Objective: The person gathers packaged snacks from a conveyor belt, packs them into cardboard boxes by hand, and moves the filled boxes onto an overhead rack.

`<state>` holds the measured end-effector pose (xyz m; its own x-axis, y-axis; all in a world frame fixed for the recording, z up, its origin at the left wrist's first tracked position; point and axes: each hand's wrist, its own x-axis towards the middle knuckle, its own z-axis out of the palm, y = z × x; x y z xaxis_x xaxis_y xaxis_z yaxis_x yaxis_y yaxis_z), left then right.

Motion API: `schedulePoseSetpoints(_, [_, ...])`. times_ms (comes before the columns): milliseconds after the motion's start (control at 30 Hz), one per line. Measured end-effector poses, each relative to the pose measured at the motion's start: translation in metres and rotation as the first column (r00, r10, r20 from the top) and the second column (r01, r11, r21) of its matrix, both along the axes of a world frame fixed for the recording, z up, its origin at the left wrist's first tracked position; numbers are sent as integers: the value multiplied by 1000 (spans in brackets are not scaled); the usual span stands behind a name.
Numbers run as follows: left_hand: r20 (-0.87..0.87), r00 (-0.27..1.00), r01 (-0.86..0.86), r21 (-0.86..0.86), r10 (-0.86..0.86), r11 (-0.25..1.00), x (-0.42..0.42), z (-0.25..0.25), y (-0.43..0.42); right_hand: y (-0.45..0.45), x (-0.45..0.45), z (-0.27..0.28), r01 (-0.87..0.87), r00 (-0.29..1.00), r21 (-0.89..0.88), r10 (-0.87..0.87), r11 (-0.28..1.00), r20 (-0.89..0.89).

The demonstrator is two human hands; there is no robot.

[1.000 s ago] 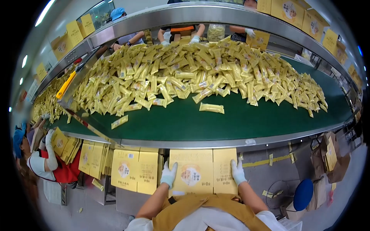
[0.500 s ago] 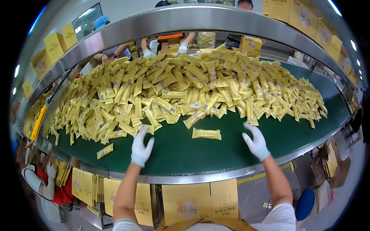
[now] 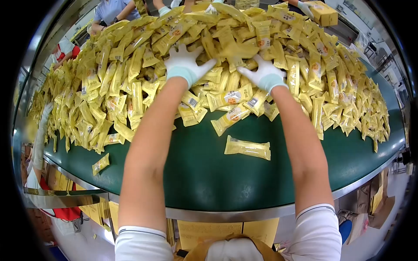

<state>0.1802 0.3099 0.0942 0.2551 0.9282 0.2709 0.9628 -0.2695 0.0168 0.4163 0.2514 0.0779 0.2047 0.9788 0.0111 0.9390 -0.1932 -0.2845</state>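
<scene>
A large heap of yellow wrapped snack packets [image 3: 143, 82] lies on a green conveyor belt [image 3: 196, 174]. My left hand [image 3: 185, 63], in a white glove, rests on the upper middle of the heap with fingers spread. To its right, my gloved right hand [image 3: 263, 71] also reaches onto the heap, thumb apart from the fingers. Between the two hands one packet [image 3: 237, 51] looks smeared by motion. Nothing shows gripped in either palm. A single packet [image 3: 248, 148] lies on the belt in front of the heap, and another packet [image 3: 101, 164] lies near the left front edge.
A metal rim [image 3: 226, 214] runs along the belt's near side, with yellow cartons [image 3: 209, 230] below it. Co-workers' gloved hands [image 3: 163, 10] show across the heap. At right back, another person's hand holds a yellow box [image 3: 323, 14]. A co-worker's gloved arm [image 3: 42, 130] reaches in from the left.
Both my hands have moved forward from the belt's near part onto the heap and closer together. The view has shifted nearer to the packets. A co-worker's arm at left now reaches the heap.
</scene>
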Motion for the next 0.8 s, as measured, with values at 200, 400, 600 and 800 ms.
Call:
schedulePoseSetpoints(200, [96, 972, 196, 191, -216, 962, -11, -67, -47, -42, -19, -7, -9, 1000, 2, 9, 1000, -15])
schedulePoseSetpoints(400, [282, 927, 251, 25, -248, 968, -14, -80, -120, -108, -48, -51, -62, 998, 66, 62, 996, -6])
schedulePoseSetpoints(600, [310, 911, 330, -153, -272, 932, -45, -70, -194, -175, -45, -46, -297, 940, 17, 295, 955, -174])
schedulePoseSetpoints(800, [204, 911, 370, -21, -358, 929, -63, 22, -142, -149, 1, 69, -371, 900, -118, 326, 921, -290])
